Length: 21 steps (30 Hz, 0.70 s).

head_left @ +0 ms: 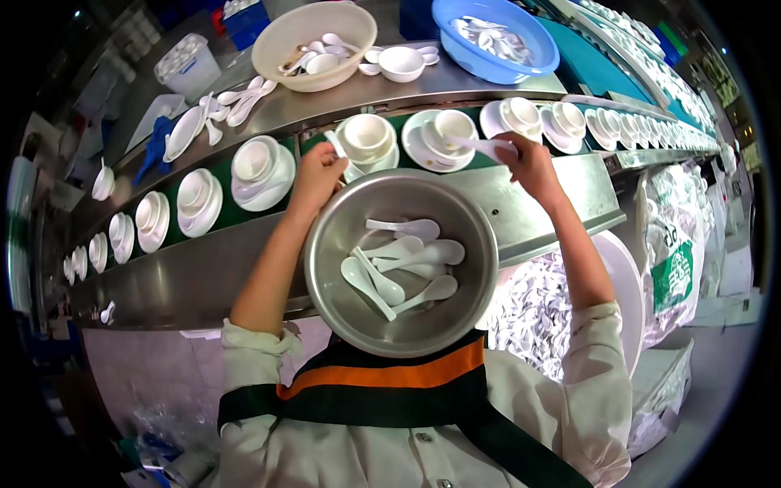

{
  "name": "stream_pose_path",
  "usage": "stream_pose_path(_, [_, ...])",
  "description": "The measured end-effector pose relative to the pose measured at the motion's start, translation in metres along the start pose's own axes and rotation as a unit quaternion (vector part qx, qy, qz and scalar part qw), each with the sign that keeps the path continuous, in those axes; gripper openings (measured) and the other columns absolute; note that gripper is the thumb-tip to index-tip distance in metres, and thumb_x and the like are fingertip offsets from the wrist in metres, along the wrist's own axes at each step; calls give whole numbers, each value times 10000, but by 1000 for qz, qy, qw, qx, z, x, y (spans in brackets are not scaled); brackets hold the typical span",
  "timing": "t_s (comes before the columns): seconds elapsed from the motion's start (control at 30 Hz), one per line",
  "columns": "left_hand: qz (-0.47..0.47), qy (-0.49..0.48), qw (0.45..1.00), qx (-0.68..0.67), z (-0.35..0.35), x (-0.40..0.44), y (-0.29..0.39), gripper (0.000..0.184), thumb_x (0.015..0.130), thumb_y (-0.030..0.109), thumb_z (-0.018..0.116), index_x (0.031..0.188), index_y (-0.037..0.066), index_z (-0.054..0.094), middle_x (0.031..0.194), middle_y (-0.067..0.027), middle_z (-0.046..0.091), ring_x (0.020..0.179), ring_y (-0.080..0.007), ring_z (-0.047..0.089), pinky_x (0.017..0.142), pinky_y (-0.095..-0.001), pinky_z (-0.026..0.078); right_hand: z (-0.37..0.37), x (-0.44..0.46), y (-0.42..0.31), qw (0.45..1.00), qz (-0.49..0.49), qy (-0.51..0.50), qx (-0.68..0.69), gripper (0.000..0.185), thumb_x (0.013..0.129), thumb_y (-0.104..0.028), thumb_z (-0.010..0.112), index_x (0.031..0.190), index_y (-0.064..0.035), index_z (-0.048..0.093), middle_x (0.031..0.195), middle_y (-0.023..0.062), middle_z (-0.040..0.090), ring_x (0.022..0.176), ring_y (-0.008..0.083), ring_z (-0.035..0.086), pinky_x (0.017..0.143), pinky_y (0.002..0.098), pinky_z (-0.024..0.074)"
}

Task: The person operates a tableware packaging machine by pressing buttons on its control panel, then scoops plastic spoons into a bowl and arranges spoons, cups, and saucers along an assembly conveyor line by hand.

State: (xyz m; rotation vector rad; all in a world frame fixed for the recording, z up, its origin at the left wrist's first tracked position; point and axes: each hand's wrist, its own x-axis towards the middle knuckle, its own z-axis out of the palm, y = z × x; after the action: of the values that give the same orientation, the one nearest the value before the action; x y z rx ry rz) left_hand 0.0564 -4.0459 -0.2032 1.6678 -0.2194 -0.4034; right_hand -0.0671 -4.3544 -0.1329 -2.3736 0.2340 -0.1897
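My left hand (320, 172) is closed on a white spoon (334, 145) beside a stack of white bowls (363, 137) on a plate. To the right, my right hand (530, 165) pinches the handle area of another white spoon (482, 145), which reaches over a cup-and-plate stack (443, 134). Between my forearms, close to my body, is a steel bowl (332, 248) with several loose white spoons (374, 281) inside. My fingers partly cover both held spoons.
Stacked dishes (195, 201) line a green conveyor (224, 198) running left to right. Behind it stand a cream basin (264, 41) and a blue basin (549, 65), both holding spoons. A large white tub (626, 285) full of spoons sits at lower right, beside a plastic sack (671, 236).
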Motion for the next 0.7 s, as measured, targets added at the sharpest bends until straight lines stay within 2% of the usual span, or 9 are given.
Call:
stream_pose_path(0.13, [20, 14, 1000, 10, 7, 13, 12, 131, 787, 19, 537, 908, -22, 507, 627, -55, 550, 454, -104, 516, 365, -211, 376, -1, 25, 92, 987, 43, 155, 19, 171, 804, -120, 542, 921, -1, 581, 582, 105, 562, 450, 168, 562, 421, 278, 461])
stream_pose_path(0.2, [29, 6, 1000, 10, 19, 20, 18, 154, 776, 30, 550, 912, -25, 503, 602, -59, 547, 449, -111, 524, 369, -219, 386, 10, 29, 112, 989, 86, 117, 15, 171, 793, -118, 543, 890, 12, 598, 620, 140, 590, 465, 175, 581, 427, 289, 473])
stream_pose_path(0.33, [31, -51, 989, 137, 39, 66, -5, 115, 701, 49, 579, 777, -33, 550, 539, -90, 572, 423, -161, 567, 411, -277, 452, 44, 50, 139, 970, 56, 151, -180, 287, 787, -288, 559, 794, -11, 635, 681, 185, 615, 686, 353, 601, 692, 411, 462])
stream_pose_path(0.43, [-41, -106, 954, 276, 43, 92, -20, 89, 718, 45, 565, 671, -28, 585, 586, -111, 594, 483, -141, 574, 426, -261, 435, 49, 57, 117, 981, 101, 67, -151, 341, 799, -339, 563, 814, -12, 656, 644, 185, 606, 642, 360, 594, 686, 406, 469])
stream_pose_path(0.47, [-65, -126, 932, 335, 43, 97, -25, 122, 705, 74, 581, 725, -45, 598, 601, -107, 605, 535, -173, 598, 488, -301, 455, 53, 59, 125, 958, 9, 85, -275, 370, 798, -388, 562, 850, -35, 659, 623, 176, 604, 640, 326, 605, 665, 393, 476])
stream_pose_path(0.53, [-47, -123, 932, 337, 37, 104, -46, 154, 691, 86, 586, 752, -54, 609, 627, -125, 614, 586, -225, 610, 562, -329, 466, 39, 49, 68, 956, -7, 54, -288, 334, 791, -360, 588, 880, -43, 648, 651, 156, 616, 638, 302, 613, 638, 373, 481])
stream_pose_path(0.6, [-62, -118, 918, 374, 25, 100, -40, 206, 697, 108, 599, 823, -54, 602, 678, -138, 617, 632, -239, 612, 595, -328, 468, 31, 29, 13, 965, -142, 106, -196, 240, 785, -299, 583, 785, -63, 630, 666, 145, 613, 625, 312, 603, 584, 388, 477])
stream_pose_path(0.67, [-79, -120, 899, 413, 19, 89, -34, 267, 702, 131, 612, 894, -54, 596, 729, -151, 620, 678, -253, 614, 627, -327, 469, 30, -1, -35, 977, -176, -57, -110, 191, 754, -259, 613, 813, -78, 625, 748, 122, 620, 651, 286, 607, 573, 362, 485])
stream_pose_path(0.7, [64, 21, 868, 492, 18, 82, -33, 309, 717, 146, 616, 958, -41, 570, 776, -154, 614, 703, -241, 607, 640, -323, 466, 42, -17, -41, 944, -248, -101, -193, 188, 739, -255, 626, 836, -93, 622, 803, 104, 611, 681, 266, 608, 579, 354, 490])
